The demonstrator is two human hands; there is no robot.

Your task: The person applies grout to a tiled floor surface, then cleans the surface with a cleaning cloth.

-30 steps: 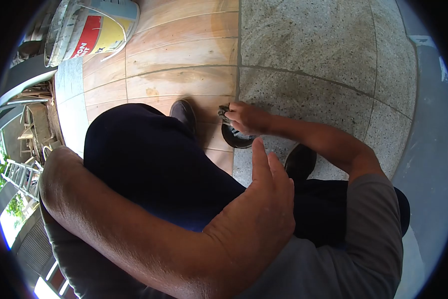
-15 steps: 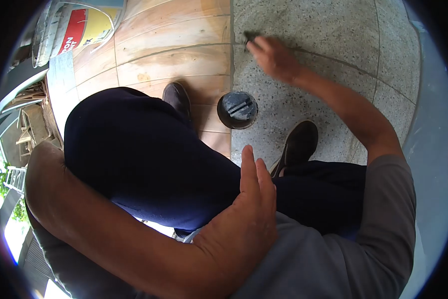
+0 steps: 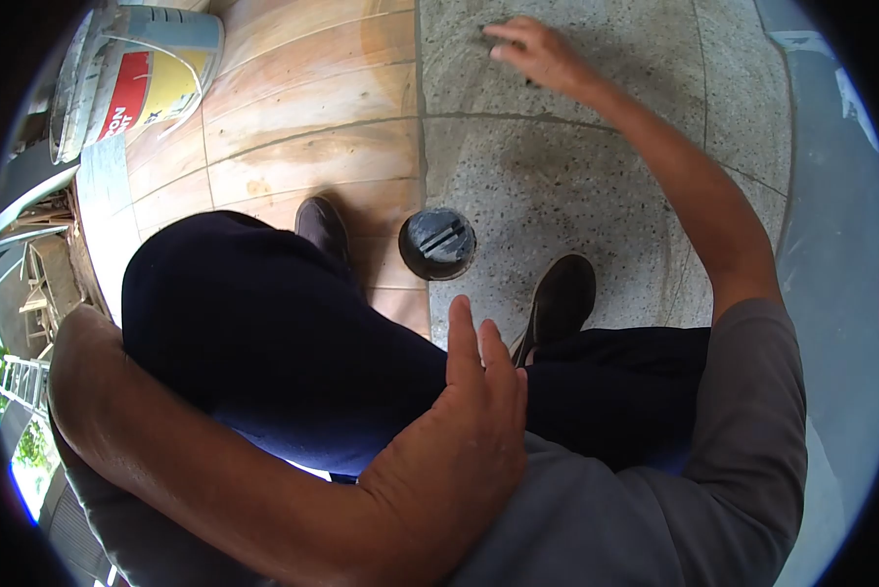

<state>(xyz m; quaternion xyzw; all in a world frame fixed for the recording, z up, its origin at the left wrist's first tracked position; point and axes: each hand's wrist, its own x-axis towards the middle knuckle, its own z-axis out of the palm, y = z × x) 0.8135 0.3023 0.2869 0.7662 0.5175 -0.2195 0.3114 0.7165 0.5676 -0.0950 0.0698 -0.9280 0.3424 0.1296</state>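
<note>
At the far side of the speckled grey tile floor [image 3: 596, 176], my right hand [image 3: 547, 61] bends down with its fingers closed around a small dark thing [image 3: 484, 35]. Only bits of it show by the fingertips, so its kind is hidden. The tile beneath that hand has darker smudges. My left hand [image 3: 469, 421] is raised in front of my body, fingers stretched out and nothing in it. Beyond its fingertips, a round dark plug with a raised bar [image 3: 439, 243] sits in a hole where the grey and wood-look tiles meet.
On the left, a paint bucket [image 3: 129, 93] with a wire handle rests on the wood-look tiles [image 3: 293, 137]. My shoes [image 3: 562, 298] stand either side of the plug. A grey wall [image 3: 835, 225] runs along the right; scrap wood [image 3: 53, 284] lies far left.
My right hand has moved farther out over the grey tiles with the small dark thing. The view has shifted slightly; my left hand keeps its stretched pose.
</note>
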